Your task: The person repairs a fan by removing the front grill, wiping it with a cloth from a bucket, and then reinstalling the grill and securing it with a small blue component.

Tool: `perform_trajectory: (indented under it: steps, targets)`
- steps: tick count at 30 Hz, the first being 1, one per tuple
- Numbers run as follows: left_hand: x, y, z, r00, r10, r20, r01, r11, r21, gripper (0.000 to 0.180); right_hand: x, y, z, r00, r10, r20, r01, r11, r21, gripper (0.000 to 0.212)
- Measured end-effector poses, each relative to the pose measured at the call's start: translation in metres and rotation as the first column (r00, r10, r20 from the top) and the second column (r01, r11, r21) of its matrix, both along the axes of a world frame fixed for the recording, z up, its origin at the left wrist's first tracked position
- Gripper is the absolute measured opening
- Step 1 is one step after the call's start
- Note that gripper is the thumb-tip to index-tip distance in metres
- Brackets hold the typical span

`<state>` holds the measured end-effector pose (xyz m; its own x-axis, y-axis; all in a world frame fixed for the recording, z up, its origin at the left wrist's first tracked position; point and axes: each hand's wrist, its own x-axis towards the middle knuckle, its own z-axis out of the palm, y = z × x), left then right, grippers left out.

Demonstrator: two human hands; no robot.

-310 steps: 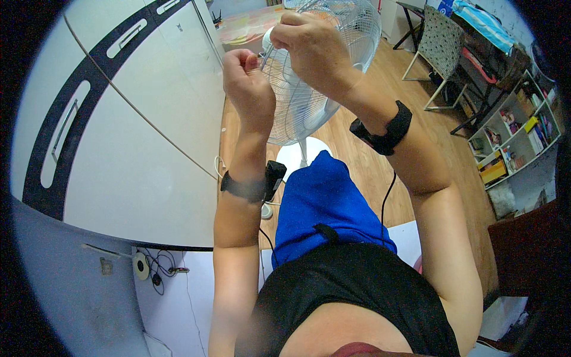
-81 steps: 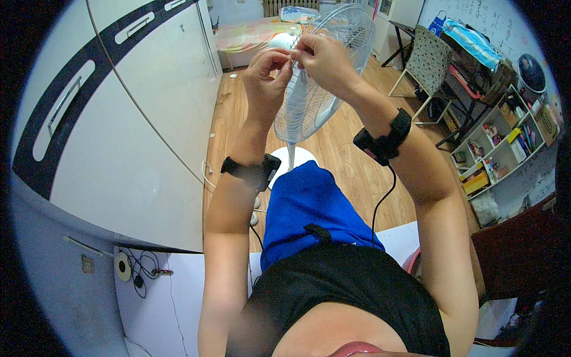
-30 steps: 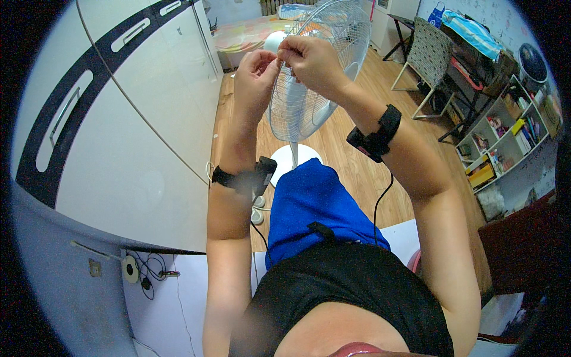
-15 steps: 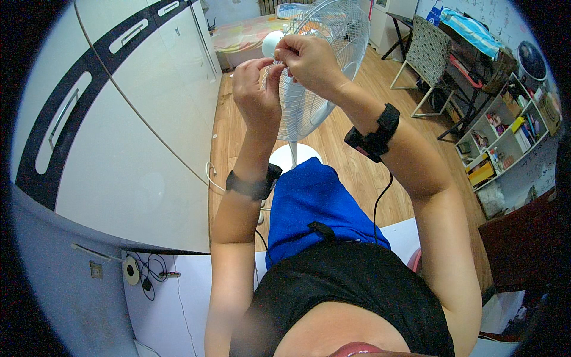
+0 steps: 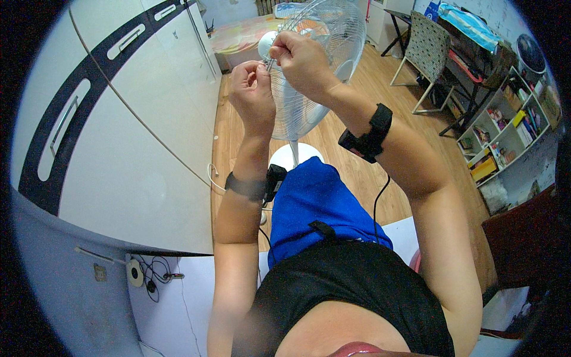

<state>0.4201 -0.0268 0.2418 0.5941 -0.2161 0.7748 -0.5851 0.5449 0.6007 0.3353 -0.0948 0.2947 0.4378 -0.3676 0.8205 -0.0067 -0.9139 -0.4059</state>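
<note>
A white standing fan with a round wire guard (image 5: 351,44) stands in front of me, tilted in the view, its pole running down to a round white base (image 5: 306,153). Both my hands are raised at the guard's near edge. My left hand (image 5: 253,89) pinches thin wires of it between thumb and curled fingers. Just above and to the right, my right hand (image 5: 303,62) is closed on the same edge, its fingertips partly hidden. A white round hub (image 5: 267,43) shows beyond the right knuckles. Black straps with small devices circle both forearms.
White cabinets (image 5: 143,143) line the left side, with a cable hanging across them. A bed (image 5: 244,38) is at the back. On the right are a chair (image 5: 425,47), a desk with a blue cloth (image 5: 470,27) and a low shelf (image 5: 505,134). The floor (image 5: 357,125) is wood.
Both hands have shifted slightly left along with the fan guard. The fingertips have drawn a little apart, and thin wires now show between them.
</note>
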Motion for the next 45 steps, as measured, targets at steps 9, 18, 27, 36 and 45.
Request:
perform_trajectory:
  steps: [9,18,27,36,45]
  targets:
    - [0.019,-0.003,-0.005,0.962,0.193,0.191,-0.224,0.962,0.156,0.011,0.001,-0.003,-0.001,0.996,0.009,0.088,-0.018,0.995,0.101,0.012]
    - [0.019,0.002,-0.003,0.959,0.184,0.216,-0.230,0.951,0.208,0.013,-0.002,-0.002,-0.001,0.995,0.029,0.090,-0.040,0.993,0.115,0.011]
    - [0.006,0.011,-0.008,0.981,0.155,0.114,-0.177,0.957,0.228,0.018,-0.012,0.005,-0.004,0.972,0.235,0.030,-0.234,0.931,0.279,0.016]
    - [0.018,0.006,-0.029,0.947,0.278,0.164,-0.306,0.933,0.189,0.024,-0.019,0.013,-0.011,0.963,0.271,-0.011,-0.261,0.937,0.234,0.014]
    - [0.026,0.008,-0.041,0.961,0.239,0.136,-0.262,0.948,0.183,0.021,-0.070,-0.021,-0.040,0.979,0.129,0.157,-0.143,0.987,0.078,0.012]
